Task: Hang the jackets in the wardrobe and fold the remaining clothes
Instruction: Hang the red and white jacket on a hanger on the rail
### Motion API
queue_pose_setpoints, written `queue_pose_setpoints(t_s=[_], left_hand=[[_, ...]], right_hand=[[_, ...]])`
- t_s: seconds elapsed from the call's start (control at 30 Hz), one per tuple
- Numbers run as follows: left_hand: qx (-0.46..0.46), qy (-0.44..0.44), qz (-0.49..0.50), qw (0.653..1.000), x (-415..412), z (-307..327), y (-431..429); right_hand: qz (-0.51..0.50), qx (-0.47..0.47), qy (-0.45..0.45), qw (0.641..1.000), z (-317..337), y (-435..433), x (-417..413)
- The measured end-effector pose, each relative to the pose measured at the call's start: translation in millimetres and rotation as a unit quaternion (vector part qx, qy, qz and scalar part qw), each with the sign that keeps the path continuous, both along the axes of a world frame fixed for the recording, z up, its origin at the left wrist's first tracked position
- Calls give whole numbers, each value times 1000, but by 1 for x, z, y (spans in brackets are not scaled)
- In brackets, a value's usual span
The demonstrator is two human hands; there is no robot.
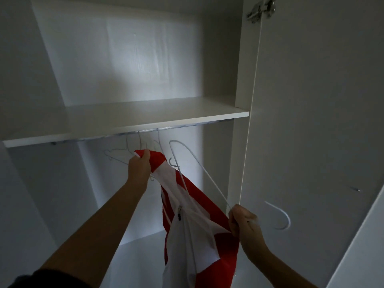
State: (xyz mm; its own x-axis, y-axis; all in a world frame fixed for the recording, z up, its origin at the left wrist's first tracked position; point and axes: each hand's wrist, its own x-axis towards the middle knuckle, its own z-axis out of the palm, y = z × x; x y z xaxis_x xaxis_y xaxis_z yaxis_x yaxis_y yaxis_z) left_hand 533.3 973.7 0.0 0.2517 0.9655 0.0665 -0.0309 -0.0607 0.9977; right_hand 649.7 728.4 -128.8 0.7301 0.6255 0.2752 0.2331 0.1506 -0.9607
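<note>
A red and white zip jacket (pixel 187 221) hangs between my two hands inside the open wardrobe. My left hand (pixel 139 167) grips the jacket's upper red edge just below the rail. My right hand (pixel 244 222) pinches the neck of a white wire hanger (pixel 199 165), near its hook (pixel 280 217), together with the jacket's other side. The hanger's far end reaches up and into the jacket. The jacket's lower part drops out of view at the bottom.
A white shelf (pixel 128 121) spans the wardrobe, with a metal rail (pixel 145 130) under its front edge carrying several empty wire hangers (pixel 124 154). The open wardrobe door (pixel 311 121) stands at the right, its hinge (pixel 261 9) at the top.
</note>
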Motion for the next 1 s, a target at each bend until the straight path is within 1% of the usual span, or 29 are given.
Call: queue_pose_setpoints(t_s=[0.07, 0.17, 0.23, 0.3, 0.43, 0.5, 0.57, 0.67, 0.73, 0.77, 0.8, 0.83, 0.87, 0.93, 1.0], left_hand=[[-58, -45, -19, 997, -7, 0, 5], [-82, -91, -56, 991, -11, 2, 3], [-66, -92, -69, 991, -11, 3, -1], [-40, -75, -68, 994, -12, 1, -3], [-16, -61, -50, 997, -18, -3, -1], [-1, -42, -51, 998, -20, -4, 0], [7, -26, -69, 997, -19, -5, -1], [15, -30, -81, 996, -19, -9, -4], [48, -23, -79, 995, -21, -10, -9], [83, -10, -86, 993, -22, -11, -13], [136, 14, -102, 985, -23, -10, -19], [199, 44, -130, 970, -24, -9, -26], [263, 77, -166, 947, -23, -7, -34], [366, 168, -247, 881, -20, -5, -47], [447, 286, -293, 795, -18, -11, -53]], right_hand=[[3, 14, -15, 1000, -1, -4, -2], [48, -27, -29, 998, -5, -4, -6], [63, -59, -35, 996, -7, -3, -7], [63, -70, -36, 995, -9, -6, -6], [36, -25, -27, 999, -8, -16, -6], [28, -24, -37, 999, -10, -20, -5], [38, -46, -61, 996, -15, -22, -8], [54, -85, -78, 992, -24, -24, -11], [64, -128, -85, 986, -27, -23, -13], [72, -162, -89, 980, -28, -22, -14], [81, -202, -99, 971, -28, -20, -15], [91, -246, -112, 959, -28, -17, -16], [96, -284, -126, 945, -26, -12, -17], [81, -325, -138, 932, -11, -2, -17], [36, -318, -151, 935, 16, 7, -12]])
